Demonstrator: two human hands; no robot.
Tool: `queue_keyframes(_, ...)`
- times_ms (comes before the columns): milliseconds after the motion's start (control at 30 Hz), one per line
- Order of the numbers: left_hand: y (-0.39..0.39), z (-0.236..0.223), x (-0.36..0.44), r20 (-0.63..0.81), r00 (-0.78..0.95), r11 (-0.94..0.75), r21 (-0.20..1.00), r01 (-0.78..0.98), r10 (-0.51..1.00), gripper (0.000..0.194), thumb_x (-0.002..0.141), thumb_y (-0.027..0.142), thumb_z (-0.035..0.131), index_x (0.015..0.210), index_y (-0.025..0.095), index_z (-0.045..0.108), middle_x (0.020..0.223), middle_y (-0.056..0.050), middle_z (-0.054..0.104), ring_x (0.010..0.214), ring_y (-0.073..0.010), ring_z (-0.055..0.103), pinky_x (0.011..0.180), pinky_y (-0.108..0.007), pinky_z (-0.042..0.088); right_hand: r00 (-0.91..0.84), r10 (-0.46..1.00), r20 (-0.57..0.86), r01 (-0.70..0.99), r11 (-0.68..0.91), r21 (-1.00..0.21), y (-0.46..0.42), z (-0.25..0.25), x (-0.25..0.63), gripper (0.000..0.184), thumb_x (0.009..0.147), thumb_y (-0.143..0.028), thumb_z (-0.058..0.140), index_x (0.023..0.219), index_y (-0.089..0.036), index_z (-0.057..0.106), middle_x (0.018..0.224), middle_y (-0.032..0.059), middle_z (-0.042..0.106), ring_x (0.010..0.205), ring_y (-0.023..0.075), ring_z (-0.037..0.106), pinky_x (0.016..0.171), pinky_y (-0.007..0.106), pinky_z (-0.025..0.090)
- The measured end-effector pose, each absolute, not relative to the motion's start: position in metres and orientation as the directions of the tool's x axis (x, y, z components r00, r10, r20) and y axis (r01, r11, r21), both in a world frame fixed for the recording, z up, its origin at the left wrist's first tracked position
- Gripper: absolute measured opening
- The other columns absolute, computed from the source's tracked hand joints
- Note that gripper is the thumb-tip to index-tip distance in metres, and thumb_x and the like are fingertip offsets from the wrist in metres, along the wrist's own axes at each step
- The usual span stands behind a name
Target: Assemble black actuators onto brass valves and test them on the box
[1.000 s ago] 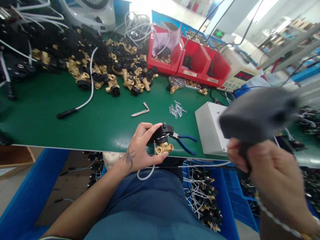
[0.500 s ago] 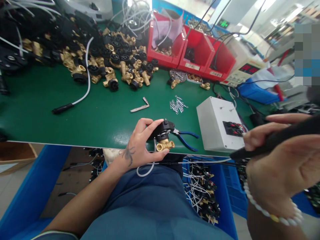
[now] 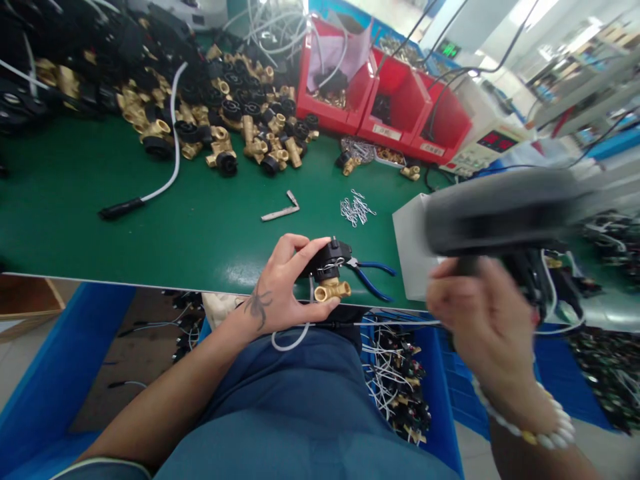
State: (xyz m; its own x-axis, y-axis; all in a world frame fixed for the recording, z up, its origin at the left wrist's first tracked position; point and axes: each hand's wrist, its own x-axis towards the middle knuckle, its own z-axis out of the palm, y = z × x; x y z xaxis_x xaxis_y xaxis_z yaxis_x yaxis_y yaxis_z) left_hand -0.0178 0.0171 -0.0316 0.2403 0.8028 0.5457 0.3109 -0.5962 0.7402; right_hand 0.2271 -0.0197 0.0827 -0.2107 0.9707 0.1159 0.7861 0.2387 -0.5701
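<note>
My left hand (image 3: 285, 280) is closed around a brass valve with a black plastic head (image 3: 334, 272), held upright at the bench edge. A bent wire clip sits across the black head, and a white cable (image 3: 293, 348) loops below it. Touching or just behind the valve lie blue-handled pliers (image 3: 374, 270), jaws towards it. My right hand (image 3: 483, 320), smeared by motion, grips a grey and black gun-shaped tool (image 3: 500, 210) by its handle. The tool hangs in front of a light grey box (image 3: 413, 250); its exact kind is blurred.
Loose wire clips (image 3: 357, 208) and a bent metal strip (image 3: 281, 212) lie on the green bench (image 3: 215, 233). Behind are a pile of brass valves (image 3: 255, 143), red bins (image 3: 395, 110) and a unit with a red display (image 3: 497, 140). Below stands a blue crate (image 3: 443, 400).
My right hand has moved left and forward, swinging the gun-shaped tool from the right edge to in front of the grey box. My left hand keeps the valve almost in place.
</note>
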Motion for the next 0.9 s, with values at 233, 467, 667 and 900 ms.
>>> queue_keyframes(233,0.018,-0.031,-0.017,0.563,0.235,-0.610,0.732,0.303,0.792,0.070,0.077,0.040,0.073,0.141,0.020,0.052,0.114,-0.009,0.054,0.103,-0.0228,0.055,0.087,-0.038,0.057,0.049,0.899,0.435,0.593,0.324,-0.737,-0.016,0.105,0.223,0.032,0.105,-0.046,0.049,0.093,-0.018,0.058,0.055,-0.0035,0.041,0.043,0.0074,0.038,0.042,0.023,0.030)
queue_keyframes(467,0.016,-0.026,-0.019,0.540,0.256,-0.597,0.739,0.312,0.802,0.069,0.078,0.038,0.073,0.140,0.017,0.052,0.113,-0.009,0.053,0.103,-0.0233,0.056,0.088,-0.040,0.058,-0.264,0.962,0.066,0.800,0.256,-0.542,-0.015,0.092,0.224,0.033,0.096,-0.043,0.064,0.079,-0.017,0.056,0.051,-0.0041,0.045,0.041,0.0047,0.040,0.039,0.018,0.025)
queue_keyframes(667,0.017,-0.032,-0.017,0.574,0.235,-0.620,0.725,0.299,0.784,0.070,0.078,0.040,0.072,0.141,0.018,0.052,0.114,-0.009,0.054,0.104,-0.0225,0.055,0.090,-0.038,0.057,0.093,0.790,0.606,0.630,0.424,-0.650,-0.017,0.097,0.214,0.037,0.107,-0.046,0.040,0.085,-0.019,0.051,0.054,-0.0037,0.034,0.042,0.0075,0.033,0.042,0.023,0.028)
queue_keyframes(900,0.016,-0.029,-0.020,0.531,0.257,-0.589,0.746,0.312,0.808,0.070,0.078,0.040,0.072,0.141,0.020,0.051,0.116,-0.009,0.055,0.104,-0.0234,0.056,0.087,-0.039,0.057,-0.228,0.966,0.126,0.822,0.260,-0.506,-0.017,0.093,0.227,0.039,0.099,-0.048,0.058,0.075,-0.018,0.050,0.051,-0.0033,0.041,0.041,0.0061,0.035,0.042,0.023,0.022)
